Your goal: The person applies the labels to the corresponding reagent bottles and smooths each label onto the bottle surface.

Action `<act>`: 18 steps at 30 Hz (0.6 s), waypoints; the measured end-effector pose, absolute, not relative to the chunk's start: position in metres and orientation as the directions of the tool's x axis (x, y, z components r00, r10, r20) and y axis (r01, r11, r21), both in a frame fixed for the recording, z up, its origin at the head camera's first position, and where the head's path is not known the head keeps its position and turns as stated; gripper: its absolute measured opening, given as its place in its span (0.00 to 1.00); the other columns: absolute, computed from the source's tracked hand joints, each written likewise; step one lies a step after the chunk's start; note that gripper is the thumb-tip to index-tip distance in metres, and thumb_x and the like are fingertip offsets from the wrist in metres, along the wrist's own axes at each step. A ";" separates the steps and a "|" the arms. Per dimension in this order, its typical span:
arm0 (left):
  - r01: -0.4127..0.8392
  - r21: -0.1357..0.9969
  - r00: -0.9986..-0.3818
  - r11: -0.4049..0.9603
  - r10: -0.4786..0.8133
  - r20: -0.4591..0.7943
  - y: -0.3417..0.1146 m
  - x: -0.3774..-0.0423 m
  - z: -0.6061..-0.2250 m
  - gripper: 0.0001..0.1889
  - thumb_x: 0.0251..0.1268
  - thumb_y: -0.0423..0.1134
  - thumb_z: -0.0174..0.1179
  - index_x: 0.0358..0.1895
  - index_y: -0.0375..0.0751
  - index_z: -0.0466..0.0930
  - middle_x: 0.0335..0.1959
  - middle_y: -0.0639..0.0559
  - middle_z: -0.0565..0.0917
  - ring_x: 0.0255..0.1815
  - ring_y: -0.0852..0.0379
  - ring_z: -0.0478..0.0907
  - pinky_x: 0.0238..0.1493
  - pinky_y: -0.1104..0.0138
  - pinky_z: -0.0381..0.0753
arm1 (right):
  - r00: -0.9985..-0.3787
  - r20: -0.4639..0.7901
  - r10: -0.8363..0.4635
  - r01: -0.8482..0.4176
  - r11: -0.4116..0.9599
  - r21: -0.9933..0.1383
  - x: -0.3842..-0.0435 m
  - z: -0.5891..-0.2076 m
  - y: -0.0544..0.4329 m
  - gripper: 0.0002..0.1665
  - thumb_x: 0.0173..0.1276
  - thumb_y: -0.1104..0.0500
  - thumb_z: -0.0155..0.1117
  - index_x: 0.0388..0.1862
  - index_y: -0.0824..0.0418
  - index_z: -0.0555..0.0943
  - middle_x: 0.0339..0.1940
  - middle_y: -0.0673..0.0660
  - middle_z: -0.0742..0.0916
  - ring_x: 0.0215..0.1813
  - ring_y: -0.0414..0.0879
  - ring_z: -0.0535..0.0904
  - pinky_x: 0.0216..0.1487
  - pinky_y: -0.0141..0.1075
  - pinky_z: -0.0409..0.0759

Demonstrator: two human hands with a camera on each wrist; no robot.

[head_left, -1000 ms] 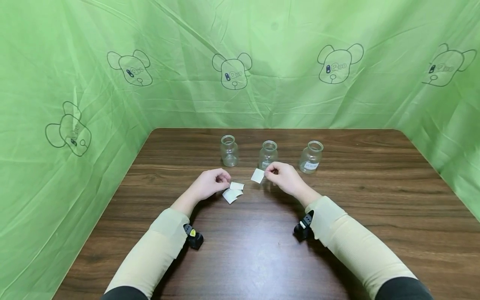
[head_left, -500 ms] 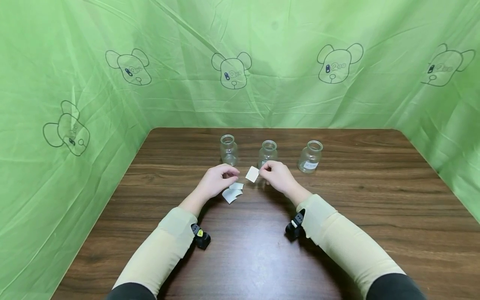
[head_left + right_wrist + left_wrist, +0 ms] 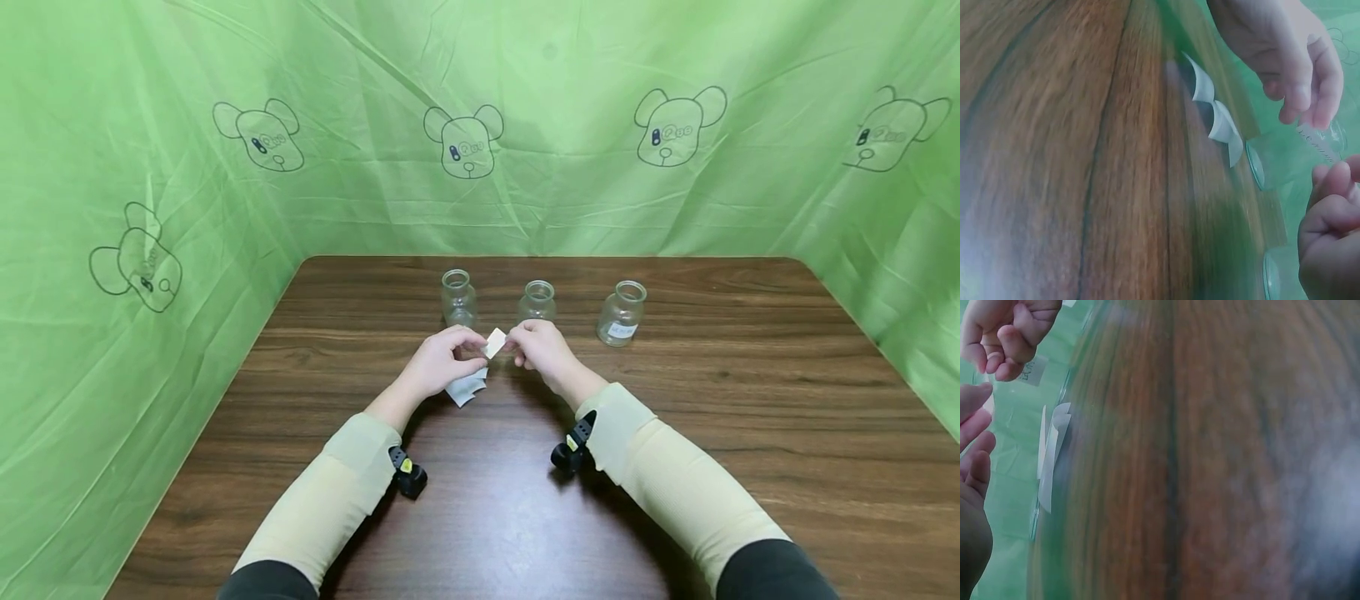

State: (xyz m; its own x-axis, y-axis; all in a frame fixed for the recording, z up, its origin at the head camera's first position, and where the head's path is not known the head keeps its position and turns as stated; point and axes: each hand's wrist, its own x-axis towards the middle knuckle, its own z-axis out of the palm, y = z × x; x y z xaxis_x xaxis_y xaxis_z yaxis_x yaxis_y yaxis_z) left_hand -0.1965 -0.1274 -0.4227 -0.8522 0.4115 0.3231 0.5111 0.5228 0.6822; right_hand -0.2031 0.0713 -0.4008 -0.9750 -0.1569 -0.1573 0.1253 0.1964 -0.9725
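A small white label point(image 3: 496, 343) is held up between both hands, with dark marks showing on it in the right wrist view. My right hand point(image 3: 542, 354) pinches its right edge between thumb and fingertips. My left hand point(image 3: 442, 362) has thumb and fingers at the opposite edge, seeming to pinch it too. Below the left hand, several curled white paper pieces point(image 3: 467, 387) lie on the table, partly covered by that hand. Behind the hands stand a left glass jar point(image 3: 459, 300) and a middle glass jar point(image 3: 537, 304), its lower part hidden by the right hand.
A right glass jar point(image 3: 622, 312) bearing a white label stands apart from the hands. All the jars have open mouths. The brown wooden table point(image 3: 495, 517) ends at a green curtain point(image 3: 555, 192) at the back and sides.
My right hand has moved left with the label, and the label has turned. My left hand has moved right from above the paper pieces up to the label's edge.
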 end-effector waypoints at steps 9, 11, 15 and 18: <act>0.574 0.584 -0.818 0.573 0.425 0.387 -0.123 -0.197 -0.422 0.07 0.54 0.37 0.67 0.37 0.46 0.82 0.38 0.56 0.79 0.38 0.60 0.74 0.36 0.68 0.74 | -0.960 -0.218 -0.176 0.210 0.062 -0.976 -0.203 -0.399 0.069 0.05 0.56 0.66 0.53 0.25 0.66 0.76 0.21 0.53 0.79 0.16 0.38 0.69 0.17 0.27 0.65; 0.572 0.569 -0.820 0.591 0.405 0.404 -0.124 -0.197 -0.423 0.04 0.57 0.37 0.65 0.35 0.46 0.83 0.37 0.57 0.80 0.37 0.61 0.74 0.37 0.68 0.74 | -0.960 -0.214 -0.182 0.203 0.075 -0.976 -0.203 -0.398 0.068 0.05 0.56 0.65 0.53 0.26 0.66 0.76 0.22 0.54 0.80 0.16 0.39 0.69 0.17 0.27 0.65; 0.532 0.599 -0.847 0.599 0.356 0.396 -0.126 -0.196 -0.421 0.02 0.59 0.37 0.62 0.34 0.46 0.83 0.35 0.58 0.80 0.35 0.62 0.74 0.37 0.67 0.74 | -0.964 -0.181 -0.193 0.150 0.166 -0.975 -0.203 -0.399 0.067 0.10 0.59 0.63 0.53 0.31 0.72 0.76 0.27 0.59 0.81 0.18 0.39 0.70 0.18 0.27 0.64; 0.489 0.640 -0.872 0.593 0.323 0.367 -0.129 -0.197 -0.420 0.02 0.60 0.38 0.61 0.34 0.47 0.83 0.33 0.58 0.79 0.34 0.62 0.74 0.36 0.67 0.74 | -0.968 -0.143 -0.207 0.086 0.262 -0.961 -0.203 -0.401 0.068 0.12 0.60 0.62 0.53 0.33 0.72 0.76 0.27 0.60 0.80 0.19 0.40 0.71 0.19 0.28 0.64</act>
